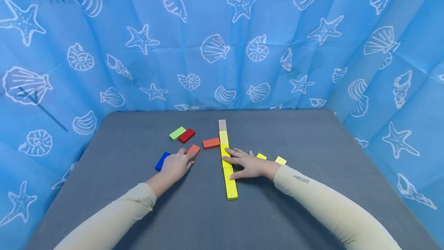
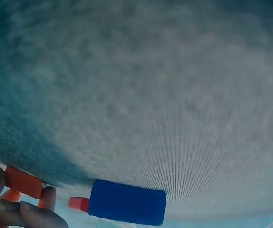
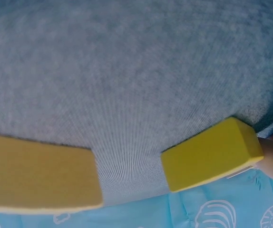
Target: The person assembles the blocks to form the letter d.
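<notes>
In the head view my left hand (image 1: 176, 165) pinches an orange block (image 1: 193, 151) between fingers and thumb, just above or on the table; the exact contact is hidden. The left wrist view shows the same orange block (image 2: 24, 182) between the fingertips. My right hand (image 1: 248, 164) lies with spread fingers over a straight row of blocks, its fingertips touching the bright yellow block (image 1: 226, 157) and the nearest yellow block (image 1: 230, 188). Farther along that row come a pale yellow block (image 1: 223, 137) and a beige block (image 1: 222, 125). Another orange block (image 1: 211, 143) touches the row's left side.
A blue block (image 1: 162, 161) lies beside my left hand, with a green block (image 1: 177, 133) and a red block (image 1: 187, 135) behind. Right of the row, partly behind my right wrist, are a yellow block (image 1: 261, 156) and a pale yellow block (image 1: 280, 160). A blue curtain (image 1: 222, 76) borders the grey table (image 1: 295, 126).
</notes>
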Motion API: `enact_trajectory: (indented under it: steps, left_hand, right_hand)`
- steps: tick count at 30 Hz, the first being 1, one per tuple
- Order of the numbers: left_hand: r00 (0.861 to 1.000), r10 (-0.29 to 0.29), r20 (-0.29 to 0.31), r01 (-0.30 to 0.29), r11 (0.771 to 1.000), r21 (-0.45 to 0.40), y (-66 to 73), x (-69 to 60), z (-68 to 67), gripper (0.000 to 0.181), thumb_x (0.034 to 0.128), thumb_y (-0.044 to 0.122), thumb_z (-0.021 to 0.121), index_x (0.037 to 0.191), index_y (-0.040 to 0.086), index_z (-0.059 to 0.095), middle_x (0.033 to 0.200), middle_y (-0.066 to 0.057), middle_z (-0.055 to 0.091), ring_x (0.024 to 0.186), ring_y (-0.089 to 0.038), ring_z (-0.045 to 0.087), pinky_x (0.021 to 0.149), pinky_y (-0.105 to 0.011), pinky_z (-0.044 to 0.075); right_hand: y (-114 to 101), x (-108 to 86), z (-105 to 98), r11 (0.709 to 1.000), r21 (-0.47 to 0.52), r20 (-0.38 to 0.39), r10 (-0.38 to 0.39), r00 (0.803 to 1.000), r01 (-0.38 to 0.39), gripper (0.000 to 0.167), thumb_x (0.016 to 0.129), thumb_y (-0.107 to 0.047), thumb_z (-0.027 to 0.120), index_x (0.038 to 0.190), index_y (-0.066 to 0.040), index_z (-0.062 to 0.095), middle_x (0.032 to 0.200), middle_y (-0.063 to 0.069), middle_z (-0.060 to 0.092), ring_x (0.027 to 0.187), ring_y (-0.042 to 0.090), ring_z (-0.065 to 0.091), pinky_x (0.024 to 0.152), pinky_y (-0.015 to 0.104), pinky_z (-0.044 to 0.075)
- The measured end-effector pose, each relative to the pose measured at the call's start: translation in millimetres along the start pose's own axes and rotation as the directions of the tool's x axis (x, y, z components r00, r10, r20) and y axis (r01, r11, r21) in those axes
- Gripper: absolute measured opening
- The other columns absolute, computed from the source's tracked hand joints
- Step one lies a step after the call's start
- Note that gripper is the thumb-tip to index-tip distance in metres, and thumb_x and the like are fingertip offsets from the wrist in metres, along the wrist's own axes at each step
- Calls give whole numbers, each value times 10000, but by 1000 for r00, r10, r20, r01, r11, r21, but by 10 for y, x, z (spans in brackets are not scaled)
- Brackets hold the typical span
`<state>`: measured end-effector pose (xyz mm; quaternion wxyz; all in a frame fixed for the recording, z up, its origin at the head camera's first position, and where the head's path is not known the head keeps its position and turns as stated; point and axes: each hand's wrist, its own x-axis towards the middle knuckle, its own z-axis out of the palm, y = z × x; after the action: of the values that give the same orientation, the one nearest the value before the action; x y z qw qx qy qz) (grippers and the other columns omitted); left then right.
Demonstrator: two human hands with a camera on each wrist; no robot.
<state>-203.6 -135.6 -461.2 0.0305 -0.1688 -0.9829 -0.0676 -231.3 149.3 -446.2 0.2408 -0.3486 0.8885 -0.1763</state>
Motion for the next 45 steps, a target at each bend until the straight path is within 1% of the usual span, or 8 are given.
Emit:
enact_trajectory:
  steps: [3, 9, 19, 22, 28, 35, 40, 45]
  left_hand:
    - [1000, 20, -12, -20, 1000, -11, -5, 40, -12, 368, 918, 241, 689, 1283, 202, 657, 1054, -129, 605, 626, -238, 586, 534, -355, 479]
    - [999, 41, -1, -41, 999, -21, -5, 85, -52, 343, 922, 222, 683, 1265, 202, 670, 1075, -114, 625, 690, -236, 613, 559, -351, 487]
    - [999, 53, -2, -53, 998, -20, 3, 124, -57, 327, 914, 217, 691, 1241, 198, 686, 1118, -99, 646, 772, -234, 647, 594, -367, 505]
    - [999, 51, 5, -51, 999, -17, 19, 129, -66, 329, 914, 223, 693, 1241, 197, 685, 1113, -98, 648, 780, -233, 649, 599, -364, 506]
    - [999, 40, 21, -40, 999, -15, 39, 125, -84, 334, 916, 231, 690, 1248, 197, 681, 1100, -96, 649, 776, -236, 649, 607, -366, 513]
    - [999, 31, 36, -30, 999, -15, 28, 124, -73, 336, 925, 228, 680, 1260, 209, 670, 1102, -97, 645, 738, -235, 631, 598, -363, 507]
    - [999, 18, 50, -17, 1000, -22, 23, 113, -66, 362, 922, 216, 683, 1283, 220, 652, 1105, -104, 641, 702, -246, 609, 592, -362, 504]
    - [998, -1, 62, 3, 1000, -24, 23, 119, -56, 385, 924, 221, 681, 1307, 219, 640, 1139, -114, 637, 725, -248, 610, 610, -363, 511]
  right_hand:
    - [0, -9, -12, 1000, 2, -3, -2, 1000, 2, 744, 902, -478, 643, 1530, -222, 335, 1627, 18, 112, 1474, 331, 56, 1060, 712, 49]
    - [14, -4, -11, 1000, -2, -7, -3, 1000, 3, 738, 905, -468, 640, 1533, -240, 325, 1627, 9, 115, 1474, 324, 66, 1065, 706, 60]
    - [13, -6, -15, 1000, 6, -6, -3, 1000, 3, 735, 906, -468, 642, 1531, -234, 332, 1627, 11, 113, 1474, 333, 63, 1059, 713, 59]
    - [6, -14, -18, 1000, 5, -4, 6, 1000, -6, 738, 904, -473, 644, 1531, -241, 331, 1628, 5, 108, 1474, 329, 60, 1062, 710, 54]
    - [-8, -18, -20, 1000, 19, -7, -9, 1000, 9, 743, 905, -475, 641, 1529, -211, 337, 1626, 36, 122, 1469, 356, 73, 1051, 723, 53]
    - [-8, -5, -19, 1000, 19, 3, -2, 1000, 2, 739, 903, -482, 643, 1531, -246, 331, 1628, -5, 100, 1477, 317, 47, 1065, 705, 40]
    - [1, 2, -1, 1000, 18, 7, 1, 1000, -1, 742, 900, -491, 642, 1529, -246, 334, 1628, -8, 105, 1477, 314, 52, 1065, 706, 51]
    - [3, 0, -1, 1000, 20, 8, 2, 1000, -2, 738, 902, -484, 642, 1529, -246, 335, 1628, -9, 108, 1477, 316, 52, 1065, 707, 53]
